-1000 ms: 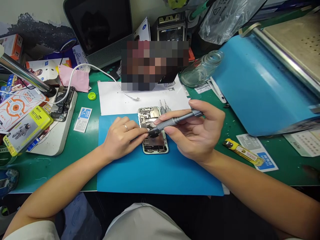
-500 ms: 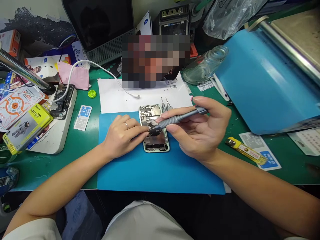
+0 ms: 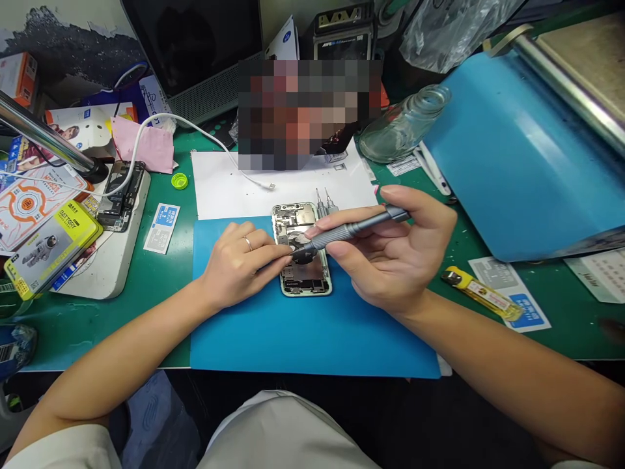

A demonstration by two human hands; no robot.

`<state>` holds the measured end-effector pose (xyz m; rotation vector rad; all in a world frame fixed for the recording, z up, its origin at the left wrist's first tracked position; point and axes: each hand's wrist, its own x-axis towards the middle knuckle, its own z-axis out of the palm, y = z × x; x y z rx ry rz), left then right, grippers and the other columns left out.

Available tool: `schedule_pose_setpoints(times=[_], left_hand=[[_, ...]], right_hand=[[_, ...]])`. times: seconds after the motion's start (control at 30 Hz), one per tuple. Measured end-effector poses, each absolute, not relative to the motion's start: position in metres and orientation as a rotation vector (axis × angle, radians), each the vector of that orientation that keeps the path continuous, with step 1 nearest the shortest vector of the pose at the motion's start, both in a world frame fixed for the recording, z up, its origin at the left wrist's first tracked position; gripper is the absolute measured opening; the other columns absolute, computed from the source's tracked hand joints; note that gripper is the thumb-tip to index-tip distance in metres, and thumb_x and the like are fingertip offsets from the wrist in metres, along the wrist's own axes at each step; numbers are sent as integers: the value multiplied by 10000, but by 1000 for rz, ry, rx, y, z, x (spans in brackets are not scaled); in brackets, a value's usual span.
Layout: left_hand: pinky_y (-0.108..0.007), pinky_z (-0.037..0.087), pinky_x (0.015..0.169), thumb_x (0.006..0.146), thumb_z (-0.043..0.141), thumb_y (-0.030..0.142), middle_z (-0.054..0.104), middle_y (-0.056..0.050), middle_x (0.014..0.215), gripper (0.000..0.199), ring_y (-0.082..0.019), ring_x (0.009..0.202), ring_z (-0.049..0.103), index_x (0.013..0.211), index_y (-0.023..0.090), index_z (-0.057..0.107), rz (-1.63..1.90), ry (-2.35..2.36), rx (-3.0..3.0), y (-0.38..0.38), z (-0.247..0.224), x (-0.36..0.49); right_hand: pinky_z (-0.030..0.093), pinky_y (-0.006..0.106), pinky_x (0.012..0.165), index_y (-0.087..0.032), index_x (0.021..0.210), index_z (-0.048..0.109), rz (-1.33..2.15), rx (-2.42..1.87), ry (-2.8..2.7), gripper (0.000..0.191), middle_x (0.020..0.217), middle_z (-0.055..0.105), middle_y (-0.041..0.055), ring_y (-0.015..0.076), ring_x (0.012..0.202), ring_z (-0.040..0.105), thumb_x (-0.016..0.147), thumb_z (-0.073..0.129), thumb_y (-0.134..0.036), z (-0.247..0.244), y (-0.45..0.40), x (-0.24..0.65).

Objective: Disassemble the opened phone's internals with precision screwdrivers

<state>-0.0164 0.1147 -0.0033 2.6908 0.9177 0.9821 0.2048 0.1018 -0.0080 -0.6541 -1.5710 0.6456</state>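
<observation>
An opened smartphone (image 3: 307, 285) lies on the blue mat, its inner parts showing. My right hand (image 3: 395, 254) is closed round a grey screwdriver (image 3: 349, 231) with a knurled handle, which slants down to the left over the phone. From the left, my left hand (image 3: 247, 260) reaches to the phone's edge, fingers pressed together at the screwdriver's tip. Anything pinched between those fingertips is too small or hidden to make out. Just beyond the phone lie two more slim screwdrivers (image 3: 326, 203), partly behind my right hand.
Under the phone is a blue mat (image 3: 312, 339), with white paper (image 3: 219, 189) behind it. A white cable (image 3: 205, 133) arches over the left side. A glass jar (image 3: 400, 130) leans at the back right; a yellow bottle (image 3: 483, 293) lies at right. Another opened phone (image 3: 120, 195) rests at left.
The view has shifted slightly. Both hands and the screwdriver keep nearly the same pose over the phone.
</observation>
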Motion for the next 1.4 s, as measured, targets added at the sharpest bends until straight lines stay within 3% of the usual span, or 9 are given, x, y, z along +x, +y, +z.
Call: schedule_pose_setpoints(times=[0.73,1.0,1.4], left_hand=[[-329,346,670,997,670,273,728,-10,825,115,-146,718,521,1021,181,736,1023,862,2684,115,-2,-17],[-330,350,669,1018,638,310,740,-8,827,150,-147,711,540,1018,201,741,984,903,2695,115,-2,-17],[-322,355,678,996,654,393,738,-26,828,231,-157,699,545,1038,178,729,1037,916,2651,115,-2,-14]], right_hand=[[701,318,736,-366,1450,491,633,-651,-1576,717,1059,776,5,178,863,774,858,730,-38,-7,102,205],[703,325,716,-368,1432,494,607,-687,-1578,633,1033,777,14,192,846,776,897,731,-128,-8,102,204],[708,330,728,-349,1453,479,584,-670,-1594,669,1041,771,20,188,844,772,887,722,-88,-7,102,204]])
